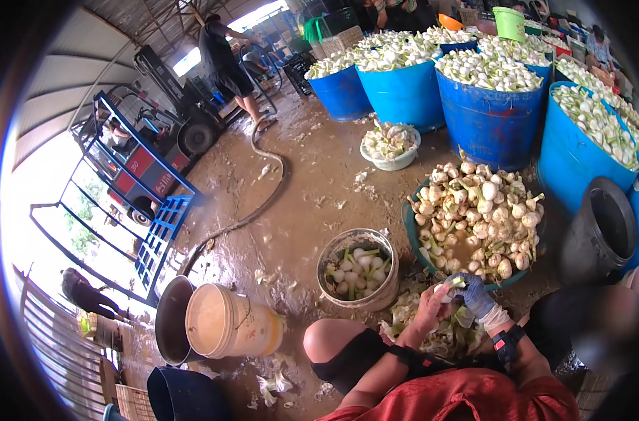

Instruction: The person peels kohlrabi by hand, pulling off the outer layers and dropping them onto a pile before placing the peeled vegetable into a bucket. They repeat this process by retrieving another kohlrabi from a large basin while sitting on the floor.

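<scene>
Single wide-angle view from your head, facing forward and steeply down over your red shirt (pixel 467 398), which occupies the near edge, right of centre. Your left hand (pixel 429 309) and right hand (pixel 478 300) lie close to the lens. The forklift (pixel 145 172) stands far left; the blue barrels (pixel 484 126) stand far right. Straight lines bow, and a dark rim rounds the corners.

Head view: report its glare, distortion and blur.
Head view: daylight burns out to white at far left; the wet floor shines in patches. Head view: wide-lens distortion seems to tilt the light-blue tub at right; a blurred smudge sits lower right. Head view: the left hand and gloved right hand look fairly sharp.
</scene>
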Demonstrator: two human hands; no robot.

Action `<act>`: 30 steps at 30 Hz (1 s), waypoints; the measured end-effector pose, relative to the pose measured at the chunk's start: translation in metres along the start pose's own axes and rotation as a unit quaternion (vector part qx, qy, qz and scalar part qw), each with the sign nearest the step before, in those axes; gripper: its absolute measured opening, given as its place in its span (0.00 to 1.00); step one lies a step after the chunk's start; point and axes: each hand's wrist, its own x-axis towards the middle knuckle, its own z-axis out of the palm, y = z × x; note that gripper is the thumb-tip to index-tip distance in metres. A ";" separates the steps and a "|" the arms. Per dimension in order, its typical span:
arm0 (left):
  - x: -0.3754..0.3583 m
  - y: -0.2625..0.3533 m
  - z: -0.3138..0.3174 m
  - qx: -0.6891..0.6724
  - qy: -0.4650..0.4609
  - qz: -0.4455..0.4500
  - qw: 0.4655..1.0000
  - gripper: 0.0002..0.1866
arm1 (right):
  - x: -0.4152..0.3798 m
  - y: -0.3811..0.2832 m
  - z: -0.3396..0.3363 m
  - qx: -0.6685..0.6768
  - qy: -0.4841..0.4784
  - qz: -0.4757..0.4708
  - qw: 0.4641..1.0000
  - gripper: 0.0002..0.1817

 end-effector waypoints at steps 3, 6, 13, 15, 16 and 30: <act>-0.001 0.001 -0.003 -0.019 -0.022 -0.026 0.999 0.24 | -0.004 -0.006 -0.004 0.053 0.003 0.052 0.997 0.10; 0.003 0.003 -0.003 -0.132 -0.046 -0.071 0.988 0.25 | -0.003 -0.002 0.000 0.157 0.036 0.110 0.981 0.09; 0.015 -0.015 0.002 0.048 0.117 0.027 0.992 0.32 | -0.001 0.007 0.002 -0.026 0.069 0.057 0.996 0.08; 0.015 -0.017 -0.001 0.055 0.145 0.027 0.988 0.27 | 0.001 0.010 0.004 -0.085 0.091 0.032 0.992 0.09; 0.016 -0.019 -0.005 0.053 0.148 0.027 0.987 0.27 | 0.002 0.011 0.003 -0.143 0.099 0.025 0.984 0.09; 0.023 -0.030 -0.008 0.119 0.138 0.058 0.982 0.26 | -0.005 -0.012 -0.003 -0.180 -0.015 -0.047 0.982 0.15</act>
